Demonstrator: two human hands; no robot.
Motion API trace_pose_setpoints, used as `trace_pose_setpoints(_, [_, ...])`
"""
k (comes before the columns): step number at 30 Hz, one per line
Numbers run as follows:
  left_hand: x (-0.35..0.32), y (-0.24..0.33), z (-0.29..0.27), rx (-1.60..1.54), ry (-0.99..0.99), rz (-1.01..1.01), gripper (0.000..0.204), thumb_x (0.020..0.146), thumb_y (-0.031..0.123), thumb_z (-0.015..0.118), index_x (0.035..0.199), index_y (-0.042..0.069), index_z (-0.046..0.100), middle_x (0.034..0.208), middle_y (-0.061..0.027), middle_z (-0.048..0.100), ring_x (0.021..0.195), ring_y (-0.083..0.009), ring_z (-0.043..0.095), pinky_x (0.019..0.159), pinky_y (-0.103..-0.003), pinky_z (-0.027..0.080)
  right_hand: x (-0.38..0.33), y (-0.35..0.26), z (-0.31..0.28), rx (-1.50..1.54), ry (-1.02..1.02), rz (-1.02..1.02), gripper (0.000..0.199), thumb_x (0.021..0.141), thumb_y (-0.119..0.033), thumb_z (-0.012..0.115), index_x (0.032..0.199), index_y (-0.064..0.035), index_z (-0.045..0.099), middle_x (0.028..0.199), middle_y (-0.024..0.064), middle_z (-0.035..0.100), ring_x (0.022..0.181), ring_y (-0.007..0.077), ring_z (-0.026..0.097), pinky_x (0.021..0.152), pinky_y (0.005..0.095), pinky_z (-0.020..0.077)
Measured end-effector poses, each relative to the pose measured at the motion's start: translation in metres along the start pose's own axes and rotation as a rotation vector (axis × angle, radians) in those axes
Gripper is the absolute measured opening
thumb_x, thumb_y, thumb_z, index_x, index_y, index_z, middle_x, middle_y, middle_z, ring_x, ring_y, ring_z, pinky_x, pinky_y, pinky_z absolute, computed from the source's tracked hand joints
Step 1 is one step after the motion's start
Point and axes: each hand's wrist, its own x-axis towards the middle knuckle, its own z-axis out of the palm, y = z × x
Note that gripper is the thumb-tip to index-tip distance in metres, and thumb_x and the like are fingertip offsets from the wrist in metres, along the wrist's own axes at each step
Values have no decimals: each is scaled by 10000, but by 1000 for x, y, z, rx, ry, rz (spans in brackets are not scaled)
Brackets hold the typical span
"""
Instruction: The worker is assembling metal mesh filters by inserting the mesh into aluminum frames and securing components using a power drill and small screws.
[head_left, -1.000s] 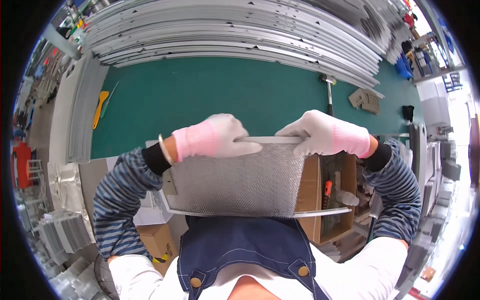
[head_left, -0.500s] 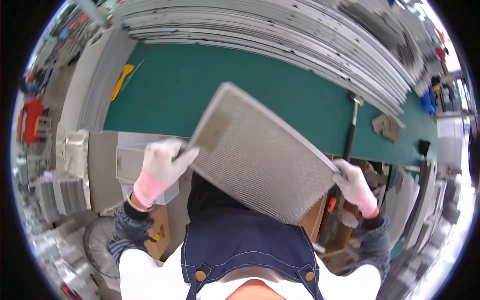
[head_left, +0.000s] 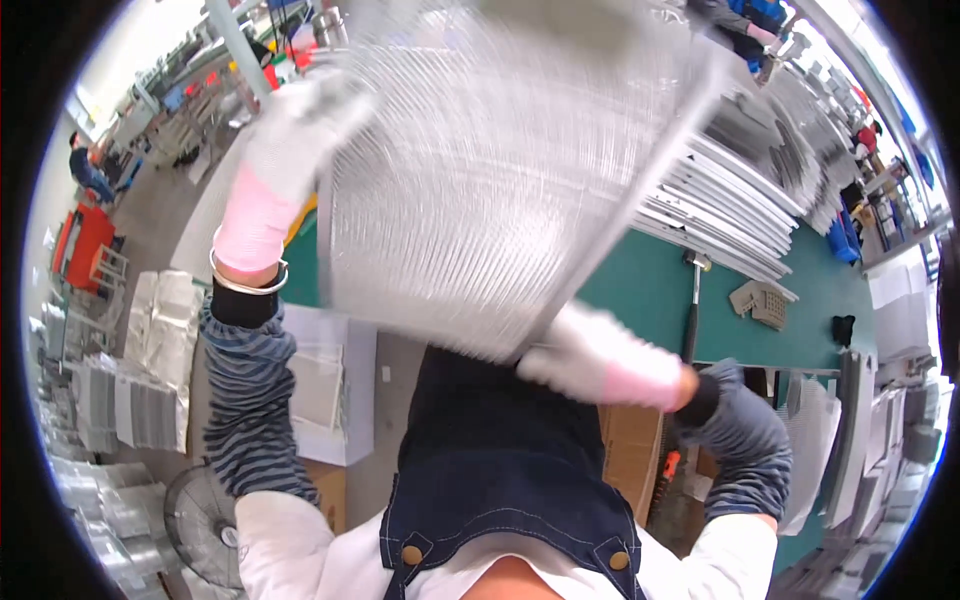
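Note:
Before me a framed metal mesh panel (head_left: pixel 480 200) is raised and tilted, its upper part reaching past the green bench. A dull, greyish patch shows near its top edge. My left hand (head_left: pixel 300 140), in a white and pink glove, is closed on the panel's left edge, high up. At the panel's lower right corner is my right hand (head_left: pixel 585 355), gloved alike and smeared by motion, gripping the frame there. Its fingertips are partly lost in the blur.
Long metal strips (head_left: pixel 725 200) are stacked across the back of the green bench (head_left: pixel 640 270). A hammer (head_left: pixel 693 300) and a beige piece (head_left: pixel 760 303) lie on its right. Below stand a white box (head_left: pixel 345 390) and a cardboard box (head_left: pixel 630 450). A fan (head_left: pixel 205 520) is at lower left.
The panel has been lifted and turned, away from my body. My left hand has gone up and forward with it; my right hand has come in toward the middle.

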Motion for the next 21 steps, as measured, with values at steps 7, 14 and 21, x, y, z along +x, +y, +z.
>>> trace_pose_setpoints(7, [-64,-35,169,-44,-1115,90,375,911,330,616,1007,-32,631,792,-166,650,734,-258,631,695,-364,489,-60,31,23,176,-308,-17,340,945,-239,563,1156,27,591,1033,235,620,977,374,604,888,421,474])
trace_pose_setpoints(14, [-40,-2,231,-161,-1418,315,478,930,399,539,1016,-60,640,871,-205,670,825,-318,650,769,-410,497,-54,121,2,443,438,280,274,848,-107,626,1067,52,664,877,75,693,805,103,586,745,268,483])
trace_pose_setpoints(21, [-47,-31,262,-212,-1492,394,455,943,393,535,1090,-25,639,946,-200,678,903,-318,637,824,-416,483,-58,123,39,647,482,532,266,844,-13,620,1080,104,652,821,0,635,724,49,537,656,200,436])
